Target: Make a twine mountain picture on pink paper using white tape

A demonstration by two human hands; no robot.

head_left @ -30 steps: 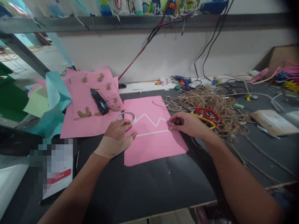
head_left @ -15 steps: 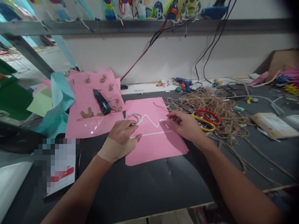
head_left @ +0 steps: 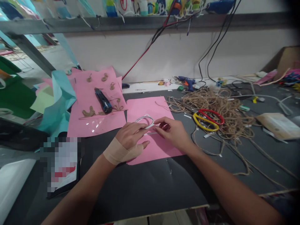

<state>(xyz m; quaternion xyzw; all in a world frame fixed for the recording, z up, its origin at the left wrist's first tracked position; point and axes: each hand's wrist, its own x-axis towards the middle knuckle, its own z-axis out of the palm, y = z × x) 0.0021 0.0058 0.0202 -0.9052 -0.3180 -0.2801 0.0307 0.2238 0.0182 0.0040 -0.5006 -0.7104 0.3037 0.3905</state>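
Observation:
My left hand (head_left: 130,136), with a beige wrap round the wrist and the base of the thumb, lies low over a pink sheet (head_left: 142,107). Its fingertips hold a thin white wire (head_left: 145,118) that curves up into a loop beyond them; the thumb stands apart. On the right, my right hand (head_left: 172,131) pinches at the wire close to the left fingertips, its fingers curled and partly hiding it. A straight pale line (head_left: 151,133) shows on the sheet between my hands.
Scissors (head_left: 207,120) with red and yellow handles lie by a brown twine heap (head_left: 225,103). Left are a utility knife (head_left: 103,100) and twine shapes on another pink sheet (head_left: 93,126). Behind is a blue glue gun (head_left: 186,82); a plastic packet (head_left: 278,125) lies at right.
My right hand has moved left and nearer me, close to my left fingertips. The left hand and the loop have shifted right. The zigzag stretch of wire is now mostly hidden.

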